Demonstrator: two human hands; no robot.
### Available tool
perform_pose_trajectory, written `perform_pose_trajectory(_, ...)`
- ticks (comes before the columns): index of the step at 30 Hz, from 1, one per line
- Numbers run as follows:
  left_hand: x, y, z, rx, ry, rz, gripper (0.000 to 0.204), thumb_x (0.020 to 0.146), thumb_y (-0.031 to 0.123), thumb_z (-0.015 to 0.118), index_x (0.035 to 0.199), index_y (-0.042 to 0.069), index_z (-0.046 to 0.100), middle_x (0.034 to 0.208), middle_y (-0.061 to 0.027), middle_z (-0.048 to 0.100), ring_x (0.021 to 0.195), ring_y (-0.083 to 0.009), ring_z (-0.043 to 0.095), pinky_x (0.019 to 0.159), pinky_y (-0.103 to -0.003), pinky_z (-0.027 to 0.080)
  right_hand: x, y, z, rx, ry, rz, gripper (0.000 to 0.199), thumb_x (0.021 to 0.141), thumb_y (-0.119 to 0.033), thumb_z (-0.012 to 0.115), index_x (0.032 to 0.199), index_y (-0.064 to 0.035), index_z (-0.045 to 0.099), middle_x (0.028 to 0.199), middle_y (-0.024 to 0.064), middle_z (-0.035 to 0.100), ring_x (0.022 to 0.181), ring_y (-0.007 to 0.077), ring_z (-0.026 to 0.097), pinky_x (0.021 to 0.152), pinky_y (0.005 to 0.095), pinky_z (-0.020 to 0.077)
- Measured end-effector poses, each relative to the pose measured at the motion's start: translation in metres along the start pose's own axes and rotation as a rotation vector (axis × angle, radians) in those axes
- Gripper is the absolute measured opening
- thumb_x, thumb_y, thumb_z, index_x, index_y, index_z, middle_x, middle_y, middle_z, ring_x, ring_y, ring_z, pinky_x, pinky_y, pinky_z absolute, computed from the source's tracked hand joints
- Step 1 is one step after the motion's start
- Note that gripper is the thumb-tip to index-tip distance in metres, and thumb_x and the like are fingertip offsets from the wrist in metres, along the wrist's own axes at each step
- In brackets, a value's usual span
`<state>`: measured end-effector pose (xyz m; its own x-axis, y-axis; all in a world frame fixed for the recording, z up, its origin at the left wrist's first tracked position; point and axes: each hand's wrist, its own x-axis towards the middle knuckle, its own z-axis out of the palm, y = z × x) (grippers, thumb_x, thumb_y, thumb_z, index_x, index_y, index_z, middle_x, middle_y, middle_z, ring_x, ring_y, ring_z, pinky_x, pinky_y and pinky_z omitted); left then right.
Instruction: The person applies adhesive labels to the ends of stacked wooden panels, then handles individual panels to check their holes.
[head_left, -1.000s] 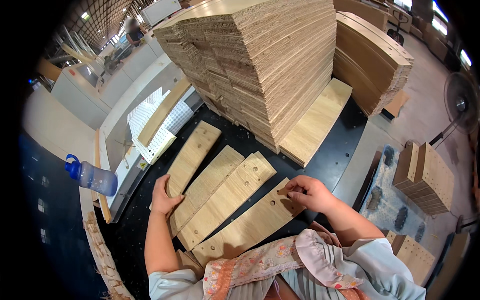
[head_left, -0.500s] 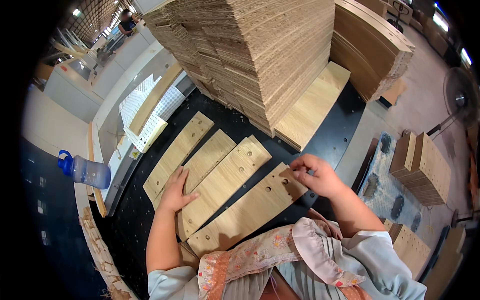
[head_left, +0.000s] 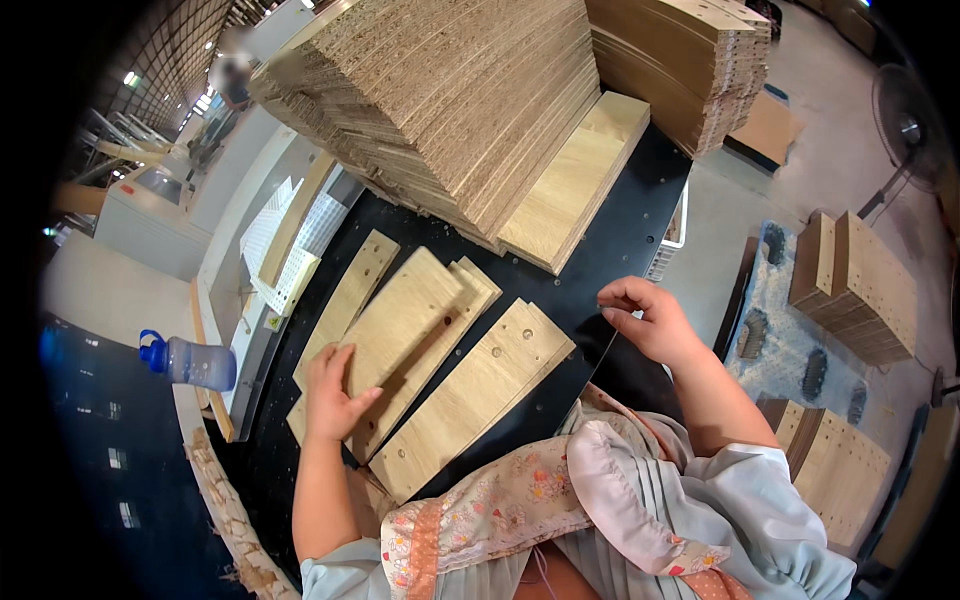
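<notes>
My left hand [head_left: 335,395] lies flat, fingers spread, on a light wooden panel [head_left: 405,325] that overlaps another one on the black table [head_left: 625,250]. A narrower panel [head_left: 345,295] lies just left of them. The nearest panel [head_left: 475,395], with small drilled holes, lies diagonally between my hands. My right hand [head_left: 645,315] hovers over the black table right of that panel's far end. Its fingers are curled and pinched together, and nothing shows in them. A tall stack of chipboard panels [head_left: 450,100] rises behind, with one long panel [head_left: 580,180] lying beside it.
A blue-capped water bottle [head_left: 190,362] lies left of the table beside a white perforated rack [head_left: 285,240]. More panel stacks stand at the upper right [head_left: 690,60] and on the floor at the right [head_left: 860,290]. A fan [head_left: 905,130] stands far right.
My left hand has slid the middle panels together so that they overlap. My right hand has come off the nearest panel's end and moved right, over the bare table.
</notes>
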<state>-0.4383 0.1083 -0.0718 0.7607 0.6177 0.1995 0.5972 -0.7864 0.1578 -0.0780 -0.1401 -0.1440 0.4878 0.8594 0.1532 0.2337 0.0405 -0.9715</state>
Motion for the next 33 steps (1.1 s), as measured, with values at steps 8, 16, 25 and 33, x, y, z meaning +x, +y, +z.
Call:
perform_pose_trajectory(8, -0.04, 0.069, 0.028, -0.113, 0.028, -0.01, 0.074, 0.053, 0.031, 0.082, 0.115, 0.006, 0.05, 0.121, -0.0185, 0.046, 0.111, -0.036, 0.042, 0.095, -0.044, 0.035, 0.006, 0.003, 0.037, 0.154, -0.29, 0.058, 0.016, 0.081, -0.005, 0.062, 0.097, -0.003, 0.06, 0.085, 0.0006, 0.058, 0.08, 0.0092, 0.055, 0.072, 0.0239, 0.0457)
perform_pose_trajectory(16, -0.037, 0.075, 0.032, -0.557, 0.093, -0.161, 0.073, 0.059, 0.031, 0.08, 0.118, 0.004, 0.046, 0.122, -0.0139, 0.045, 0.117, -0.0278, 0.042, 0.098, -0.039, 0.033, 0.0, -0.01, 0.077, 0.058, -0.689, -0.142, 0.024, 0.081, -0.011, 0.06, 0.103, -0.0016, 0.059, 0.095, 0.0122, 0.063, 0.084, 0.0198, 0.062, 0.075, 0.0294, 0.0486)
perform_pose_trajectory(25, -0.049, 0.069, -0.005, -1.108, -0.024, -0.172, 0.091, 0.063, 0.058, 0.074, 0.126, 0.001, 0.041, 0.121, -0.009, 0.051, 0.114, -0.0207, 0.048, 0.096, -0.034, 0.037, 0.0, -0.028, 0.069, 0.128, -0.744, -0.189, 0.027, 0.084, -0.012, 0.06, 0.108, -0.0013, 0.057, 0.093, 0.008, 0.063, 0.08, 0.0129, 0.06, 0.072, 0.0268, 0.0481)
perform_pose_trajectory(33, -0.049, 0.051, -0.011, -1.172, -0.402, -0.371, 0.088, 0.07, 0.061, 0.064, 0.127, -0.002, 0.044, 0.12, -0.0085, 0.053, 0.112, -0.0185, 0.048, 0.097, -0.031, 0.034, 0.01, -0.028, 0.057, 0.192, -0.404, -0.219, 0.031, 0.079, -0.007, 0.065, 0.108, -0.0021, 0.055, 0.096, 0.0083, 0.06, 0.083, 0.0151, 0.059, 0.069, 0.0271, 0.049)
